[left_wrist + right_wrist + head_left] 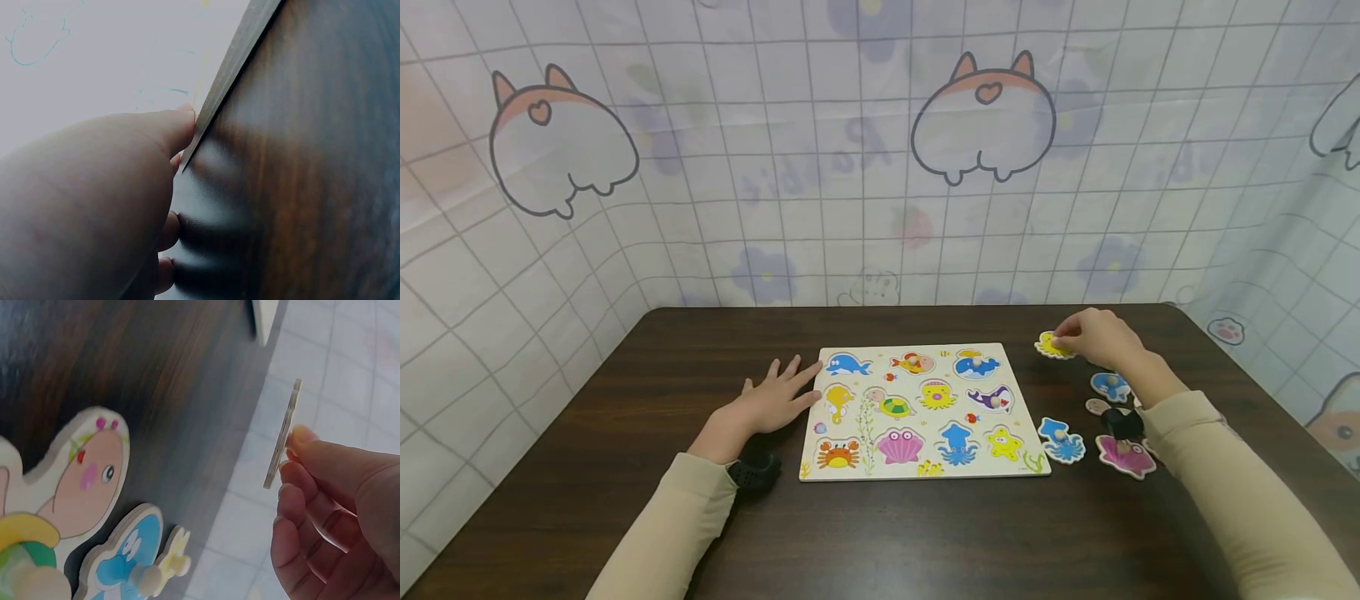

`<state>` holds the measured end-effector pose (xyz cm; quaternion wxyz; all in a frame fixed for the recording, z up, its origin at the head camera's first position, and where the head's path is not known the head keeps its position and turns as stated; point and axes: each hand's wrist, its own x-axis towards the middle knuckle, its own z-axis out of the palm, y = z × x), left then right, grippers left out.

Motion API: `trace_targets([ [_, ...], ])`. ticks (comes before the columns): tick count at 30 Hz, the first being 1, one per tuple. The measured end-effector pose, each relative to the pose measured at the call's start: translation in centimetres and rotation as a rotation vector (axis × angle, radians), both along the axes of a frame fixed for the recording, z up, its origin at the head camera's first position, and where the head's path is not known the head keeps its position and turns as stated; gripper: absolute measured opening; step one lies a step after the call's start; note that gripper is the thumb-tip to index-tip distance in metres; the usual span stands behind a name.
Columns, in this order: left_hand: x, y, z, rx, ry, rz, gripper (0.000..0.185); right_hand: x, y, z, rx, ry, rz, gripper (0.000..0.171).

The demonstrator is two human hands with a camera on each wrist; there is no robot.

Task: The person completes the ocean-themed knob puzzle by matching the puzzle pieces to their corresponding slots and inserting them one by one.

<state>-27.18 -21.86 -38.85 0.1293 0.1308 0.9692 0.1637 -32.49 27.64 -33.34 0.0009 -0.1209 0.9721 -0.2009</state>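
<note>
A flat wooden puzzle board with printed sea animals lies on the dark table. My left hand rests at its left side, fingers spread, with fingertips at the board's edge. In the left wrist view the thumb is against that edge. Beyond the board's far right corner, my right hand pinches a yellow puzzle piece between thumb and fingers. The right wrist view shows this puzzle piece edge-on, raised off the tabletop; its printed face is hidden there.
Right of the board lie several loose knobbed pieces: a blue squid-like piece, a pink piece, a blue piece and a turtle piece, partly hidden by the right wrist. A patterned white cloth hangs behind the table.
</note>
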Motion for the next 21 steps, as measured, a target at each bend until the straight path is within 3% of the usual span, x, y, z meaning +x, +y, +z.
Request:
trace_targets([
  [21, -0.1, 0.0, 0.0, 0.006, 0.004, -0.002, 0.067, 2.7, -4.9, 0.7, -0.016, 0.044, 0.13, 0.024],
])
